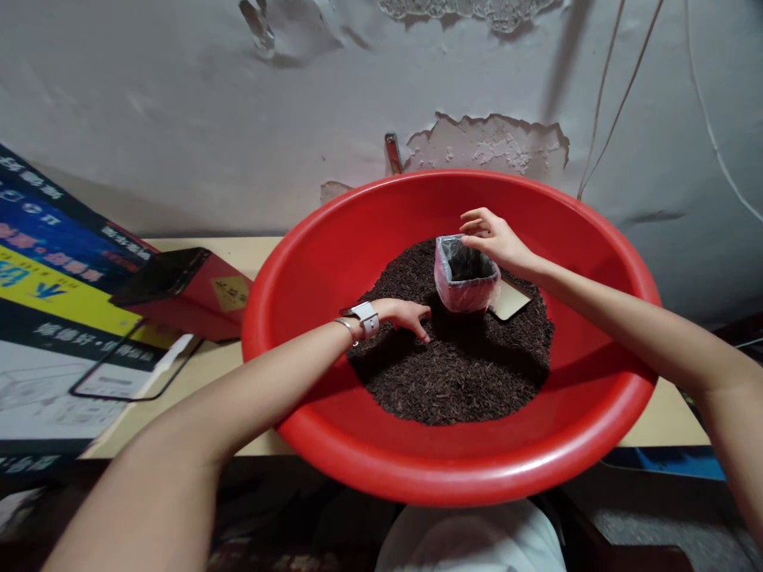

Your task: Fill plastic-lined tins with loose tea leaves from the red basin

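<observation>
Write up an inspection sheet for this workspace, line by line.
Surface: pale wooden table, bearing a large red basin.
Job's things: dark loose tea leaves heaped in the basin; small pink container lined with clear plastic standing on the heap; tan card lying beside it.
Clutter: printed cardboard box at left; red box with a dark lid.
Hands: left hand, fingers down in the leaves, watch on wrist; right hand at the container's rim.
Cables: thin wires hanging down the wall.
Surroundings: grey wall with peeling paint.
</observation>
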`<move>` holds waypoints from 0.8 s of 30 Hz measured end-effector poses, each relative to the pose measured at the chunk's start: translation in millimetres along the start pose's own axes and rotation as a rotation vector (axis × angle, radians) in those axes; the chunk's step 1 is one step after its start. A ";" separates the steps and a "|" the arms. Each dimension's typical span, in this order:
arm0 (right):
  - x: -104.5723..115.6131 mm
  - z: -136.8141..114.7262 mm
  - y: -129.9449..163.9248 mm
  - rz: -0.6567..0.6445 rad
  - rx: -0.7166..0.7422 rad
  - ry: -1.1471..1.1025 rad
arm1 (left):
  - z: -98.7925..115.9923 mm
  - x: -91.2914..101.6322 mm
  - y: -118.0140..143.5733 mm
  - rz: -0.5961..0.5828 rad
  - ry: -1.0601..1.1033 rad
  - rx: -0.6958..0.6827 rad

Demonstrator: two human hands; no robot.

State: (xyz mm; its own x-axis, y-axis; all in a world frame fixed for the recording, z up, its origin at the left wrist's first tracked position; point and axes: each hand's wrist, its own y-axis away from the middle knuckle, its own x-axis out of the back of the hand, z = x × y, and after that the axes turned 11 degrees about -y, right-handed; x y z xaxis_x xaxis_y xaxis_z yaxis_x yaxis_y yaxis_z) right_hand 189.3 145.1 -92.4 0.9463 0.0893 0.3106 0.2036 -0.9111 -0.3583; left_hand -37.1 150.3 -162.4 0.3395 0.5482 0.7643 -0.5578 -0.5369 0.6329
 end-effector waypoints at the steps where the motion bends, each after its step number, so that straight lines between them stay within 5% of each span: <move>1: 0.7 0.7 -0.5 0.004 -0.001 -0.027 | -0.3 -3.1 -2.0 0.019 0.030 -0.018; 13: 5.4 2.9 -3.3 0.057 -0.048 0.064 | 26.6 -30.4 -5.1 0.063 -0.182 0.047; 20: 8.0 2.4 -4.2 0.041 -0.039 0.130 | 44.4 -22.0 4.2 -0.101 -0.039 0.049; 24: 14.9 3.6 -9.8 0.070 -0.014 0.175 | 37.7 -5.6 7.2 -0.022 -0.165 0.022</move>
State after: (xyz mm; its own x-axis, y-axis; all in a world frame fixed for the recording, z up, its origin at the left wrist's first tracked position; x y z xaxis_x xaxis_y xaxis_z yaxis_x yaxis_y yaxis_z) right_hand 202.3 156.8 -87.5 0.8999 -0.0450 0.4337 0.1335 -0.9185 -0.3723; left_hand -14.5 119.2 -157.4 0.4726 0.4484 0.7587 -0.5323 -0.5408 0.6512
